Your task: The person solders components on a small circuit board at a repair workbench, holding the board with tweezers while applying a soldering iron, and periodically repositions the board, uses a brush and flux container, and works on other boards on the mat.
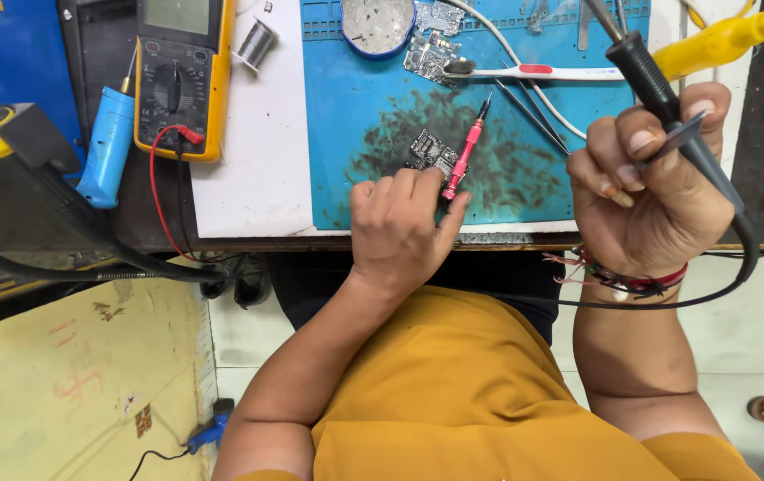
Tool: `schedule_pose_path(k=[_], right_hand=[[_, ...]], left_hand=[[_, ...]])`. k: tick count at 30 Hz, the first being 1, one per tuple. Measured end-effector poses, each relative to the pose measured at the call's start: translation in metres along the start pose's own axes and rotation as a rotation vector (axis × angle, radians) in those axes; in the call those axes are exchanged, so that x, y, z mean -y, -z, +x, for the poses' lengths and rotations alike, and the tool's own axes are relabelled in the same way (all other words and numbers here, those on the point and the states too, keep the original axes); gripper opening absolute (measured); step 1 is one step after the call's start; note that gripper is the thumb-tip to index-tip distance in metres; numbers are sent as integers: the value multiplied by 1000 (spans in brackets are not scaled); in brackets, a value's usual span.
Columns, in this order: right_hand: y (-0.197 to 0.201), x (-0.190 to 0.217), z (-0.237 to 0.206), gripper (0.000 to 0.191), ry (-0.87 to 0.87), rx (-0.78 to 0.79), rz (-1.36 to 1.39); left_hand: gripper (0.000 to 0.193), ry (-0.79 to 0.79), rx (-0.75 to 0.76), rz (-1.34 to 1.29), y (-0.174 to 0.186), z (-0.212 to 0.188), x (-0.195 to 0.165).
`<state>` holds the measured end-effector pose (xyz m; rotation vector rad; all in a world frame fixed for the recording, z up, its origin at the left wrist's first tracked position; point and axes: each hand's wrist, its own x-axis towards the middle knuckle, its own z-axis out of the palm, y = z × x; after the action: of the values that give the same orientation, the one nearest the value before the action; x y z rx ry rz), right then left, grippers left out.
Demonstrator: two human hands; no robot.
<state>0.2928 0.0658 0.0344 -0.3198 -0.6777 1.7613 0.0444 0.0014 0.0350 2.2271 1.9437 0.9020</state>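
Just one view, worn on the head. Looks straight down, from close up, at the near edge of the white tabletop (257, 169) with its stained blue rubber mat (355, 116). Floor below.

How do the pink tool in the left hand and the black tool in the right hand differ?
The pink tool is slim and cordless; the black tool is thicker and trails a black cable. The pink tool lies low over the blue mat, its tip beside a small circuit board; the black tool is raised, off the mat. Left hand pinches its end; right hand wraps its tool. Both are pen-shaped.
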Motion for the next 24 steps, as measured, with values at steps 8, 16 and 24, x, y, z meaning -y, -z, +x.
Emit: schedule_pose_path(k=[8, 16, 24], right_hand=[[3, 4, -12, 14, 90, -82, -124], [0, 8, -21, 17, 191, -145, -225], [-22, -3, -3, 23, 459, -324, -628]], left_hand=[[16, -22, -32, -26, -3, 2, 1], [14, -50, -195, -204, 8, 24, 4], [50, -74, -51, -320, -27, 66, -35]])
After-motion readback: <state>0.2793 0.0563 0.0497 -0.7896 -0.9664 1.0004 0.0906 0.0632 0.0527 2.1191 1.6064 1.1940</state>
